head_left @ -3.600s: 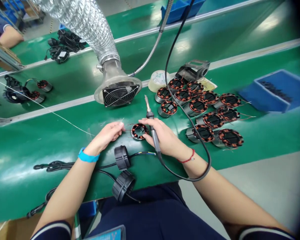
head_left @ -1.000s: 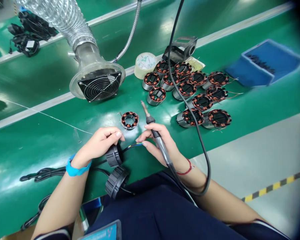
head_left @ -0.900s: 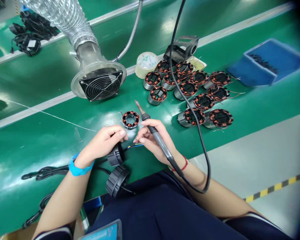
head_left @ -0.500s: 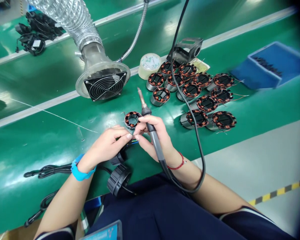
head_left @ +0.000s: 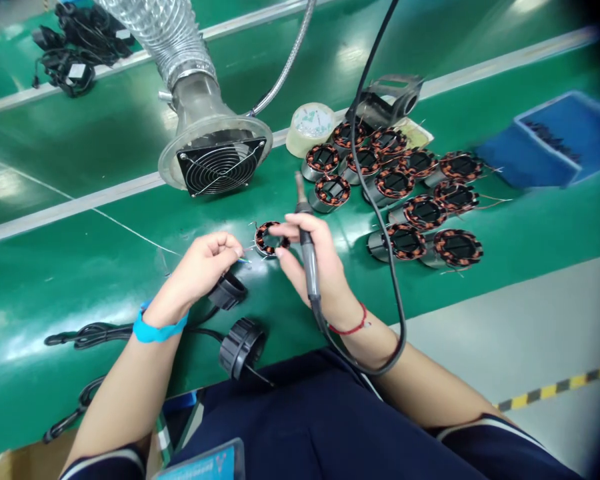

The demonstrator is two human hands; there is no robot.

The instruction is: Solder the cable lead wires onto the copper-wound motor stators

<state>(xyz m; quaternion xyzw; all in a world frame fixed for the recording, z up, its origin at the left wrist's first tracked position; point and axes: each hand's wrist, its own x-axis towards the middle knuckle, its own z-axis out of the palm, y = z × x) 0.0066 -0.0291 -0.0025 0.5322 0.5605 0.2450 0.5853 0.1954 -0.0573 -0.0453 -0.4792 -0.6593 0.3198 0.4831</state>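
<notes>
— On the green worktop (head_left: 80, 267) in front of you, where is the stator ring (head_left: 269, 239)?

— It lies flat between your two hands, well short of the fume fan (head_left: 221, 165). Your right hand (head_left: 313, 267) touches its right rim with thumb and forefinger.

— And the rest of that hand?

— Your other fingers are curled round the soldering iron (head_left: 307, 257). It stands nearly upright, with its tip pointing away from you, clear of the ring. Its black cord (head_left: 380, 220) loops back past your wrist.

— What about your left hand (head_left: 205, 263)?

— Your fingertips are pressed together, pinching the thin lead wires (head_left: 241, 259) just left of the ring. Whether the wires touch it, I cannot tell. They run back to a black cap (head_left: 227, 291) under your palm. A second black cap (head_left: 241, 345) sits nearer you, at the worktop's edge.

— Anything else close by?

— A cluster of stators (head_left: 415, 200) lies to your right. A tape roll (head_left: 310, 123) and an iron stand (head_left: 387, 100) sit behind them, and a blue bin (head_left: 545, 140) is further right.
</notes>
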